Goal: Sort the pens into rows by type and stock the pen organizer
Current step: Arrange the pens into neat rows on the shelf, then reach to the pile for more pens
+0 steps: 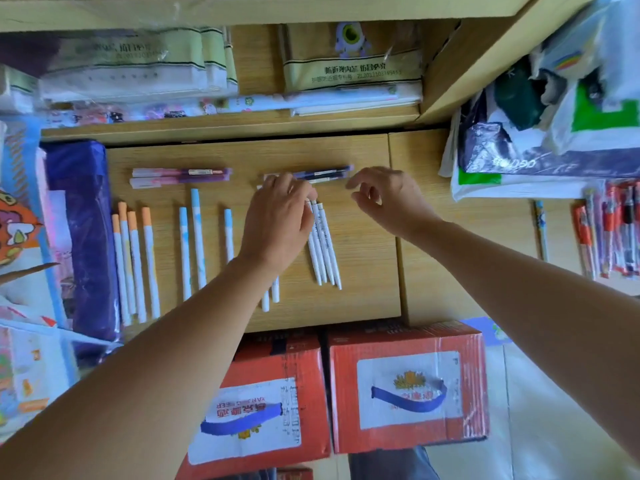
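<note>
Pens lie in groups on a wooden shelf top (pixel 360 237). Several orange-capped white pens (pixel 136 265) lie at the left, three blue-capped white pens (pixel 197 237) beside them, and several plain white pens (pixel 323 247) in the middle. Two pink and purple pens (pixel 180 177) lie crosswise at the back left, and dark blue pens (pixel 322 174) crosswise at the back middle. My left hand (pixel 278 220) reaches over the white pens, its fingertips touching the dark blue pens. My right hand (pixel 388 199) hovers just right of them with loosely curled fingers, holding nothing.
A purple wrapped package (pixel 83 237) borders the pens on the left. Two red cardboard boxes (pixel 408 386) stand below the shelf edge. Packs of red pens (pixel 609 230) lie at the far right. Bagged stationery (pixel 554 98) is piled at the back right.
</note>
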{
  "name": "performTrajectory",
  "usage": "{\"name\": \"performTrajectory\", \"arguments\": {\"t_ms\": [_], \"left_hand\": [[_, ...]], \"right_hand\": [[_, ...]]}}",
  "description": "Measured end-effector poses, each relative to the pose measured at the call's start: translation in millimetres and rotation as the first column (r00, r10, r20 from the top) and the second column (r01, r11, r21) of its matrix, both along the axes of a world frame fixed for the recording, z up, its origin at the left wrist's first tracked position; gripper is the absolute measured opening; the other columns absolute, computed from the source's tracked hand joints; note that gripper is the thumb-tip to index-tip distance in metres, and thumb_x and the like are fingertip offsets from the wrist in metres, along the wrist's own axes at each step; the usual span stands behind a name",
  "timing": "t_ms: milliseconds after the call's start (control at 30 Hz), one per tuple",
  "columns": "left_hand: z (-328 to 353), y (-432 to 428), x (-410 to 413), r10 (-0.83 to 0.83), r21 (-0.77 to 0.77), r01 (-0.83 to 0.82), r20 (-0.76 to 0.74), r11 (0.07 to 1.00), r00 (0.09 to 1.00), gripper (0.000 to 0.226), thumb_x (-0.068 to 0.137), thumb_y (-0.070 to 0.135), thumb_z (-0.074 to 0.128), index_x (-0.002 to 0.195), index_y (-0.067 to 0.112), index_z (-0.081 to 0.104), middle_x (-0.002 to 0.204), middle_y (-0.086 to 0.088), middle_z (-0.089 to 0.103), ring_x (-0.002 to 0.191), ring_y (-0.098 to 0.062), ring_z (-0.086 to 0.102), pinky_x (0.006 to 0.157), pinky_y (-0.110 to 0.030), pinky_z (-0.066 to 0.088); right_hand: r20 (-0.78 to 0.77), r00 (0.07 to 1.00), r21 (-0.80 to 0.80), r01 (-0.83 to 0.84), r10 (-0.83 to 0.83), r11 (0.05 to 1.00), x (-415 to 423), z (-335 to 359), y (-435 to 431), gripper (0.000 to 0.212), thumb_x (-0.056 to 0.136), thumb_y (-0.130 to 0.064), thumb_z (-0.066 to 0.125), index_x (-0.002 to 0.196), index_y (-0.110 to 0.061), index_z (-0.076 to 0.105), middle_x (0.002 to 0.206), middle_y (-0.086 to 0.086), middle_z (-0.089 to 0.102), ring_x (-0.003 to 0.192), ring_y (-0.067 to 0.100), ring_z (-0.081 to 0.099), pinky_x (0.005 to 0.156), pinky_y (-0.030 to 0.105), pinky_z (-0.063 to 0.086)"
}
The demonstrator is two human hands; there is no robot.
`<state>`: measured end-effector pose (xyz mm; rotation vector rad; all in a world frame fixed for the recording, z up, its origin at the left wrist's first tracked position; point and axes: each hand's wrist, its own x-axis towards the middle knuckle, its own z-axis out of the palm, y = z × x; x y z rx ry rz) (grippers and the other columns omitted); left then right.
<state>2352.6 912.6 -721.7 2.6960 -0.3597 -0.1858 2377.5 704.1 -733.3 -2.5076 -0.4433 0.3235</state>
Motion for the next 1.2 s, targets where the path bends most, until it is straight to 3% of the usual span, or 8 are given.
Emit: {"name": "performTrajectory", "arguments": {"t_ms": [200,333,400,533,733,867,1000,1200], "left_hand": [[19,-74,-37,0.02,-0.075,-0.029,-0.118,0.997,0.993,0.013,0.089,0.01,0.051,0.1,0.014,0.058,0.096,0.002,0.065,0.089,-0.017,0.06,0.069,-0.028,0.045],[16,-123,-62,-0.075,-0.059,0.062,-0.243,0.996,0.967,0.018,0.09,0.013,0.051,0.106,0.016,0.061,0.106,0.001,0.06,0.103,-0.019,0.053,0.086,-0.034,0.046],[11,-143,-72,-0.146,-0.035,0.142,-0.296,0.989,0.944,0.026,0.091,0.014,0.052,0.115,0.017,0.06,0.12,0.0,0.057,0.116,-0.02,0.049,0.096,-0.034,0.042],[1,-173,-86,-0.27,0.009,0.292,-0.349,0.956,0.897,0.048,0.092,0.017,0.052,0.14,0.019,0.046,0.155,-0.008,0.029,0.144,-0.026,0.023,0.114,-0.037,0.024],[-8,-196,-95,-0.226,0.235,0.385,-0.508,0.892,0.832,0.065,0.095,0.032,0.047,0.151,0.023,0.015,0.161,-0.008,-0.011,0.148,-0.027,-0.003,0.116,-0.048,0.018],[-4,-204,-94,-0.186,0.254,0.349,-0.501,0.902,0.845,0.063,0.094,0.031,0.048,0.15,0.021,0.021,0.161,-0.009,-0.005,0.148,-0.029,0.001,0.115,-0.045,0.02],[11,-225,-91,-0.129,0.246,0.26,-0.446,0.934,0.886,0.047,0.092,0.025,0.051,0.137,0.013,0.044,0.15,-0.016,0.03,0.137,-0.033,0.029,0.108,-0.04,0.031],[28,-288,-81,-0.202,0.043,0.23,-0.338,0.972,0.919,0.038,0.092,0.017,0.049,0.13,0.017,0.053,0.125,-0.008,0.054,0.117,-0.027,0.048,0.097,-0.039,0.041]], "right_hand": [[-0.113,0.991,0.079,0.086,-0.077,0.993,-37,13,-58,0.018,0.087,-0.014,0.058,0.102,-0.016,0.068,0.068,-0.011,0.053,0.064,0.01,0.051,0.066,0.037,0.052],[-0.118,0.983,0.066,0.148,-0.14,0.987,-64,13,-106,0.019,0.086,-0.012,0.057,0.101,-0.016,0.068,0.073,-0.01,0.053,0.063,0.011,0.05,0.066,0.039,0.052],[-0.129,0.969,0.034,0.214,-0.208,0.976,-79,10,-130,0.022,0.086,-0.009,0.057,0.105,-0.015,0.067,0.085,-0.004,0.058,0.069,0.013,0.055,0.07,0.039,0.053],[-0.1,0.954,-0.13,0.269,-0.283,0.954,-117,-1,-168,0.039,0.081,-0.005,0.062,0.12,-0.011,0.062,0.126,0.01,0.059,0.111,0.032,0.055,0.091,0.045,0.047],[-0.321,0.917,-0.311,0.133,-0.236,0.941,-149,-4,-191,0.059,0.088,-0.017,0.059,0.144,-0.022,0.04,0.159,-0.002,0.018,0.142,0.022,0.025,0.109,0.043,0.032],[-0.264,0.903,-0.151,0.308,-0.339,0.939,-153,1,-197,0.041,0.089,-0.012,0.058,0.13,-0.014,0.056,0.144,0.007,0.045,0.127,0.026,0.048,0.102,0.037,0.04],[-0.198,0.826,0.009,0.54,-0.527,0.842,-158,14,-221,0.023,0.089,-0.01,0.057,0.11,-0.013,0.066,0.101,0.003,0.064,0.078,0.018,0.061,0.075,0.038,0.053],[-0.041,0.726,-0.089,0.681,-0.686,0.727,-148,26,-310,0.024,0.094,-0.026,0.055,0.114,-0.013,0.054,0.091,0.003,0.067,0.074,0.024,0.064,0.065,0.038,0.053]]}}
